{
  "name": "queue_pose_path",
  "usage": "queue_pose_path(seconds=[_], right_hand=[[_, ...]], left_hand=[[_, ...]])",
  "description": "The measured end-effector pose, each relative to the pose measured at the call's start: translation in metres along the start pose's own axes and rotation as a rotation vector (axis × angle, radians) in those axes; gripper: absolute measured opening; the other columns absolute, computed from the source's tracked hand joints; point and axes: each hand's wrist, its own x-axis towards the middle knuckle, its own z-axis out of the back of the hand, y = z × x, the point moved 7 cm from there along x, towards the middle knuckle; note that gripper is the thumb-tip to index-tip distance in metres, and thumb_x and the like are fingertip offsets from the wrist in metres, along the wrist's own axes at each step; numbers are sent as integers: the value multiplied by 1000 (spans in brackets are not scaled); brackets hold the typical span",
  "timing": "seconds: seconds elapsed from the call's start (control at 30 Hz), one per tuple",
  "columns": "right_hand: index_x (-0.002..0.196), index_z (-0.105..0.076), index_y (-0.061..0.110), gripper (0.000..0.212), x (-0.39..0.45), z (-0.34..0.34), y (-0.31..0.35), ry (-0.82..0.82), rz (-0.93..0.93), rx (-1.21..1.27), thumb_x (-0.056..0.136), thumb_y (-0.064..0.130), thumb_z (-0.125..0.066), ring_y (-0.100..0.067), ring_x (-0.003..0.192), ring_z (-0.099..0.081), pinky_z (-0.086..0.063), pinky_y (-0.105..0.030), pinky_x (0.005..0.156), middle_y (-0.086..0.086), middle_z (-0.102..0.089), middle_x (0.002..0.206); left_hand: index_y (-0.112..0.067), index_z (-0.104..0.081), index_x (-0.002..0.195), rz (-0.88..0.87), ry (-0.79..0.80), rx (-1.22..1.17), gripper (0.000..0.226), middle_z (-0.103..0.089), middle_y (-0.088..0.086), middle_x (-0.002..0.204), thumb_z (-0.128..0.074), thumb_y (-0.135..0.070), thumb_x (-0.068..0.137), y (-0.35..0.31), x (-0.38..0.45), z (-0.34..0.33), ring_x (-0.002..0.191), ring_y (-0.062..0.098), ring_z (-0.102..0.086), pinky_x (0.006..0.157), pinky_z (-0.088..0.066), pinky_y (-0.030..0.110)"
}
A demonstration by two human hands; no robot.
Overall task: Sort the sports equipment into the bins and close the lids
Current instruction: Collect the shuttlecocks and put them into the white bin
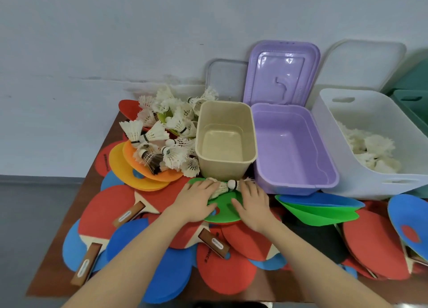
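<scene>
My left hand (196, 199) and my right hand (252, 203) lie palm down on a green disc (223, 209), just in front of the empty beige bin (225, 134). Two white shuttlecocks (228, 186) lie between the fingertips, and my left fingers touch the feathers of one. Neither hand clearly grips anything. A heap of shuttlecocks (166, 131) sits left of the beige bin. The purple bin (291, 150) is empty, its lid (282, 71) standing open. The white bin (347, 145) holds shuttlecocks. Red table-tennis paddles (111, 206) cover the near table.
Orange and yellow discs (139, 169) lie under the shuttlecock heap. Folded green and blue discs (319, 212) lie in front of the white bin. A clear lid (227, 78) and a white lid (363, 62) lean on the wall. A green bin (412, 99) stands far right.
</scene>
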Motion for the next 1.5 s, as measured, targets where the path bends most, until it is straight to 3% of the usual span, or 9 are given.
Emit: queue_pose_path(seconds=[0.13,0.27,0.37,0.53,0.7,0.83,1.13,1.37,1.5], right_hand=[[146,-22,15,63,-10,2,2,-54,25,-95,94,47,-36,-30,122,-34,-26,-40,101,-11,-32,136],[121,-55,16,48,-23,3,7,-166,80,-49,82,38,-39,-34,107,-51,-45,-44,87,-14,-52,120],[120,-55,17,46,-22,2,8,-166,94,-27,81,36,-40,-32,128,-37,-35,-42,103,-16,-46,138],[137,-42,20,55,-19,-4,1,-117,88,91,85,36,-44,-37,137,-25,-21,-46,110,-11,-34,147],[135,-44,14,51,-18,1,-4,-188,88,230,85,17,-57,-31,112,-45,-34,-40,92,-11,-41,131],[128,-53,13,44,-29,3,-8,-306,96,342,84,8,-60,-27,107,-50,-39,-37,88,-10,-50,124],[101,-67,21,23,-45,21,-7,-530,93,312,83,13,-55,-5,85,-49,-21,-21,73,8,-63,92],[98,-68,18,19,-56,45,2,-590,133,392,85,10,-56,-3,81,-49,-25,-20,73,8,-64,92],[98,-68,18,18,-63,63,8,-565,168,393,86,10,-57,-5,78,-50,-27,-20,75,7,-62,90]], left_hand=[[-21,-23,146,-26,-72,112,60,-29,1,146,-40,-44,93,-9,3,5,133,22,-25,106,-20,38],[-23,-31,142,-36,-103,146,57,-10,3,156,-44,-43,91,-9,-1,-4,142,20,-6,113,-9,40],[-28,-33,139,-59,-80,119,50,-11,-1,157,-42,-42,93,-6,-3,-12,144,17,-4,115,-6,40],[-31,-26,143,-45,-164,25,52,-39,-7,141,-41,-43,94,-11,-5,-5,125,15,-43,100,-28,36],[-27,-48,132,56,-85,21,49,-51,2,119,-43,-52,91,-7,11,3,109,22,-50,94,-33,35],[-30,-42,135,86,-67,37,51,-63,0,115,-45,-53,90,-5,10,-5,108,21,-55,95,-31,36],[-34,-56,123,128,-288,-145,40,-62,-5,101,-51,-53,88,-9,-12,3,91,17,-58,68,-32,27],[-23,-68,108,154,-484,-589,26,-62,-5,94,-62,-36,86,-9,-31,11,87,14,-58,77,-47,33],[-22,-69,102,151,-526,-746,18,-59,-2,97,-62,-29,87,-11,-39,28,89,10,-55,77,-41,21]])
